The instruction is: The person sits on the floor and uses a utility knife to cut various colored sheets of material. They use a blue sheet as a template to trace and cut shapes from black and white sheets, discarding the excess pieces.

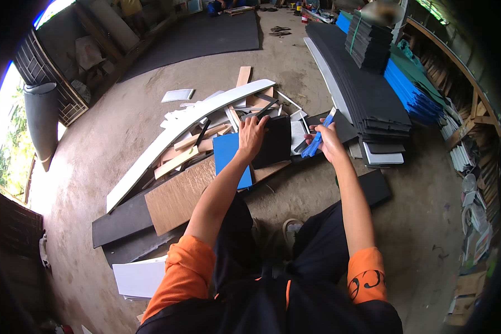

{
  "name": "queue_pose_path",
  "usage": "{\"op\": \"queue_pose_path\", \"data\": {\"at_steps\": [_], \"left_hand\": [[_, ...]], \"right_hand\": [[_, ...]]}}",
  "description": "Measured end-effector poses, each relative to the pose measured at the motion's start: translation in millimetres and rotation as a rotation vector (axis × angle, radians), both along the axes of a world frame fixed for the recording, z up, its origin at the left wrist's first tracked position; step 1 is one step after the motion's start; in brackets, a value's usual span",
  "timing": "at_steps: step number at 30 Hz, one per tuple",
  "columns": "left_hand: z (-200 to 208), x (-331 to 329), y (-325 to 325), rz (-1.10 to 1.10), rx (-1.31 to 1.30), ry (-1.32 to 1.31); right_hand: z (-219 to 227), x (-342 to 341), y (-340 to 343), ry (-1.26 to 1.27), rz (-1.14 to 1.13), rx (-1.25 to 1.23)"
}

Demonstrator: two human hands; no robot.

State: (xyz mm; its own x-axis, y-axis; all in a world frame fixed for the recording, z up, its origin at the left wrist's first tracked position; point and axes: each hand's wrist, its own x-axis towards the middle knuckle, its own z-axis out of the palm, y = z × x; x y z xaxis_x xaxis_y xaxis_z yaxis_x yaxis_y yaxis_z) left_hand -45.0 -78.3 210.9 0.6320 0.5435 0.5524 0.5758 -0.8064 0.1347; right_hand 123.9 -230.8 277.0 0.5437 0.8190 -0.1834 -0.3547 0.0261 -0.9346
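Observation:
My left hand (251, 138) is closed over the upper edge of a black foam sheet (275, 143), with the fingers curled onto its top left corner. Beside and partly under that hand lies a flat blue sheet (231, 158). My right hand (329, 142) is closed around a blue utility knife (316, 142), held to the right of the black sheet with its tip pointing up and away. A dark flat piece (339, 125) lies on the far side of the knife. My left palm and thumb are partly hidden.
A heap of offcuts (206, 136) lies ahead, crossed by a long white strip (150, 158). Left of me are a brown board (181, 195) and white sheets (141, 278). At right stand stacked black sheets (367, 94) and blue sheets (409, 89). A black mat (206, 36) covers the far floor.

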Motion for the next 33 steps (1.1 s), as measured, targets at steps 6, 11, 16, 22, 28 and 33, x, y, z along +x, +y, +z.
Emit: {"op": "queue_pose_path", "data": {"at_steps": [6,11,16,22,28,33], "left_hand": [[5.2,-8.7,11.3,0.020,0.086,0.021],[6.6,-16.4,15.2,0.104,0.005,0.136],[7.0,3.3,5.7,0.073,0.021,0.016],[6.8,25.0,7.9,0.025,0.094,-0.072],[0.2,30.4,16.9,0.032,0.025,-0.083],[0.1,36.3,13.9,0.053,0.025,-0.111]], "right_hand": [[-26.8,10.7,7.3,-0.005,0.143,-0.074],[-39.1,-5.9,9.8,-0.288,0.194,-0.139],[-42.0,-25.7,23.2,-0.660,0.218,-0.319],[-53.9,-35.8,40.6,-0.936,0.138,-0.378],[-50.2,-46.6,54.5,-1.130,0.058,-0.344],[-57.9,-47.6,63.2,-1.187,-0.015,-0.309]]}}
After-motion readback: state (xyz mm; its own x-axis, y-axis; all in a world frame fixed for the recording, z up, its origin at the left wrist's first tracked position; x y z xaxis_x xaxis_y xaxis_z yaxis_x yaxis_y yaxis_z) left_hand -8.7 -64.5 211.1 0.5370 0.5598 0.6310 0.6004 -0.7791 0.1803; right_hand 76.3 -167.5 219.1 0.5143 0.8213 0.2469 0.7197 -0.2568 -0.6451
